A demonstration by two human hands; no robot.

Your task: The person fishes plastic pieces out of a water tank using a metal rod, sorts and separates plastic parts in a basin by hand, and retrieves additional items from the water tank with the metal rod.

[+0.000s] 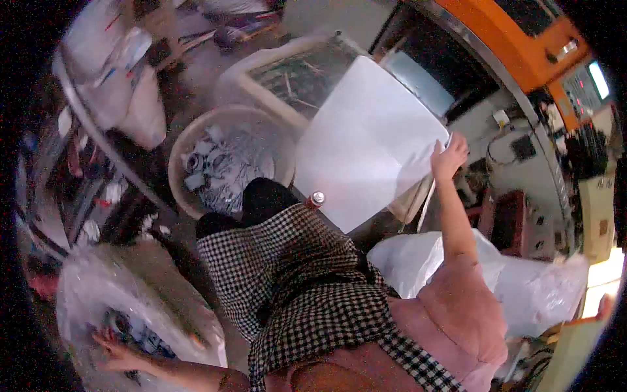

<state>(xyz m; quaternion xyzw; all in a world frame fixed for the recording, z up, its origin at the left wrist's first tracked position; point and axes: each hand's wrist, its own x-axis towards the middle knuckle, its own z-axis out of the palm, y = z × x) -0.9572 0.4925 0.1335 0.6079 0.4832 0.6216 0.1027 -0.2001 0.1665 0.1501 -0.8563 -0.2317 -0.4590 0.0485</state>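
Note:
My left hand [117,353] is at the lower left, over the mouth of a clear plastic bag [134,281]. Its fingers are spread next to dark grey parts [147,336] inside the bag, too blurred to name. On the far side, my right hand [450,157] grips the right edge of a white tabletop [366,144], thumb on the near side and fingers bent at the rim. A small can or bottle with a silver top [317,198] stands at the tabletop's near edge, by my lap.
A round tub [179,147] of grey moulded pieces [225,163] stands before my knees. Behind it is a pale-rimmed bin [245,81]. An orange machine [516,52] with a lit panel [597,80] rises at the right. White sacks [418,258] lie beside my right arm.

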